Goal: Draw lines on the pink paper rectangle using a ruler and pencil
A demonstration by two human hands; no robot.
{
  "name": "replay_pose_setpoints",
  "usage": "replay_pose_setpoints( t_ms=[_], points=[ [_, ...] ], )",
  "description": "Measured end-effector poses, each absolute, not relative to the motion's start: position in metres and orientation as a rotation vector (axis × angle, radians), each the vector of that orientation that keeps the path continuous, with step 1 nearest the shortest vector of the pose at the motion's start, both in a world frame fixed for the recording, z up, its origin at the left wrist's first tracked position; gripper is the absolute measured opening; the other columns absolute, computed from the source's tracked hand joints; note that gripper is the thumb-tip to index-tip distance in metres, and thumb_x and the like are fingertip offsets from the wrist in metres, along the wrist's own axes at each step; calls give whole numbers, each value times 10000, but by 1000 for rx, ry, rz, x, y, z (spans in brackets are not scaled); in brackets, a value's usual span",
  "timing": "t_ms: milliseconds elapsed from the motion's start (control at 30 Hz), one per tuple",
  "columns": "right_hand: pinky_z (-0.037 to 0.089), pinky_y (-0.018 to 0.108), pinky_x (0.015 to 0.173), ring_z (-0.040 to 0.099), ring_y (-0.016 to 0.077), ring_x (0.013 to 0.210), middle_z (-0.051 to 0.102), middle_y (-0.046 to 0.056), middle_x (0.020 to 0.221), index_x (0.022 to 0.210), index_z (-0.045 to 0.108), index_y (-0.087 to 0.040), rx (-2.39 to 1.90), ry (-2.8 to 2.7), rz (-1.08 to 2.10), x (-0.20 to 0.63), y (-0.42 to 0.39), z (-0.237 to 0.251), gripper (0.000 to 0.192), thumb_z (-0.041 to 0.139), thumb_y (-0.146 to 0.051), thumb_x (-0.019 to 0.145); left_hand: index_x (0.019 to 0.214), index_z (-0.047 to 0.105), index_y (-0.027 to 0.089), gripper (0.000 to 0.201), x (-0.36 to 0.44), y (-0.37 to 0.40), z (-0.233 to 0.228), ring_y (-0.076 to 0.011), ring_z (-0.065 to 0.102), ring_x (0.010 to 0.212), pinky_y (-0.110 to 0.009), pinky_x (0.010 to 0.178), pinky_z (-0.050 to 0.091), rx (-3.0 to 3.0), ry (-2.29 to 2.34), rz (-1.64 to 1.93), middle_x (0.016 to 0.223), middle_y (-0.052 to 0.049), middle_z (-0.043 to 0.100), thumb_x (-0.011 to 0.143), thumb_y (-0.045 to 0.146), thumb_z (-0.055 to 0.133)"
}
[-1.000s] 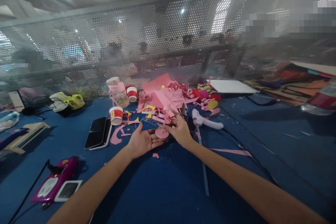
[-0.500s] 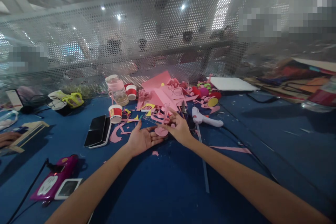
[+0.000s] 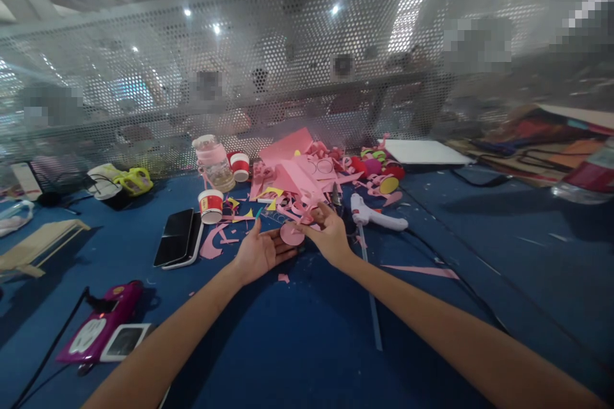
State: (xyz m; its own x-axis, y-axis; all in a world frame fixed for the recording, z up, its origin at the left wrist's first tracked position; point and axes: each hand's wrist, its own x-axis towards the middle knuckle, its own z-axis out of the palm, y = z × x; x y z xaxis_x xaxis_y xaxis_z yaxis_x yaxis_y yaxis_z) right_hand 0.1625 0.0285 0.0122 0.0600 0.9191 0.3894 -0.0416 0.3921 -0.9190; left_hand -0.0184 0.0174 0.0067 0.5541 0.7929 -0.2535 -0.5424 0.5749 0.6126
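Above the middle of the blue table, my right hand (image 3: 329,236) pinches a pink craft piece with a flat round disc (image 3: 291,234) at its lower end. The disc's face is tilted toward me. Curled pink strips show above it, but I cannot tell which belong to the piece. Palm up, my left hand (image 3: 261,254) lies open with its fingers stretched out just behind and below the disc. Beyond both hands spreads a heap of pink sheets and cut scraps (image 3: 292,169) with some yellow bits.
A white glue gun (image 3: 378,216) with a clear glue stick lies to the right. Paper cups (image 3: 211,206), a bottle (image 3: 213,163) and a phone (image 3: 176,238) stand or lie left. Further left are a wooden frame (image 3: 43,244) and a purple device (image 3: 103,326). A perforated metal screen (image 3: 288,89) rises behind.
The pink disc has tipped up to face me more and shifted slightly left in my right hand. My left hand has barely moved. Another person's hand has left the wooden frame at far left.
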Motion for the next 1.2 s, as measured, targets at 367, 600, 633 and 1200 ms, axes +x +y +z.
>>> replay_pose_setpoints(
  t_ms=[367, 600, 633, 1200],
  points=[
    [554, 325, 718, 649, 175, 684, 643, -17, 695, 1140, 639, -153, -977, -1429, 758, 164, 31, 4, 651, 833, -462, 601, 1179, 536, 19, 635, -18, 18, 8, -305, 668, 1088, -442, 1075, 362, 619, 623, 803, 1062, -246, 706, 987, 564, 271],
    [560, 317, 698, 650, 174, 702, 629, -18, 712, 1123, 615, -164, -943, -1278, 848, 163, 32, 4, 684, 860, -443, 548, 1114, 598, 77, 720, -17, 19, 4, -338, 656, 1102, -477, 1045, 402, 866, 767, 840, 1071, -231, 711, 851, 731, 452],
    [561, 314, 696, 648, 169, 702, 623, -22, 722, 1124, 605, -169, -947, -1220, 860, 163, 34, 3, 695, 867, -432, 535, 1101, 612, 98, 712, -17, 19, 3, -331, 663, 1087, -468, 1031, 419, 919, 792, 864, 1059, -207, 719, 807, 740, 520],
    [567, 311, 749, 664, 157, 713, 608, -64, 713, 995, 539, -216, -873, -1151, 1129, 154, 27, 5, 666, 906, -294, 445, 756, 770, 156, 186, -17, 14, -7, -209, 684, 678, -285, 672, 521, 1625, 1275, 1091, 720, -19, 759, 591, 225, 820]
  ],
)
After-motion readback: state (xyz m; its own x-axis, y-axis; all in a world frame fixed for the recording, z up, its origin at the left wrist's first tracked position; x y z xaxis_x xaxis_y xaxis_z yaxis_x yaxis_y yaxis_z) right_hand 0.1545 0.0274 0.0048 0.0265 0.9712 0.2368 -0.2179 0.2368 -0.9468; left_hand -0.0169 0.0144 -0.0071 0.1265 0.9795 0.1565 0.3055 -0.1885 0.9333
